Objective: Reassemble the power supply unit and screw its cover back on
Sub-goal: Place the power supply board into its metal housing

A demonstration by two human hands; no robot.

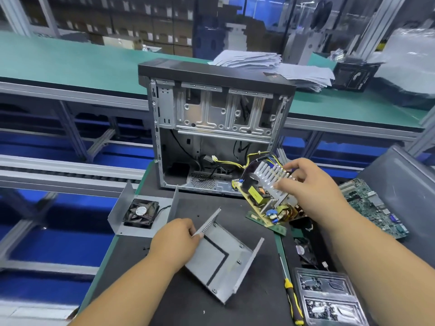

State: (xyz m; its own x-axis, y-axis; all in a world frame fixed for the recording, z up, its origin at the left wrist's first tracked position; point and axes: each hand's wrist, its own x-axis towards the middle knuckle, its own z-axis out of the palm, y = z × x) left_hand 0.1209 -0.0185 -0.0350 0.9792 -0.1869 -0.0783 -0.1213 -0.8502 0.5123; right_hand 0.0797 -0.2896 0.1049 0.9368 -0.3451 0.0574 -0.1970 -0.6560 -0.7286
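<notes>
Illumination is bright, even and cool, with a bluish cast toward the background. Shadows on the dark work mat [164,300] are soft and faint. The clear plastic tray [329,300] shows mild glare. Wide-angle distortion bends the conveyor rails [58,170] and frame edges near the borders. Background shelving is soft; slight motion blur affects the right hand [313,184]
</notes>
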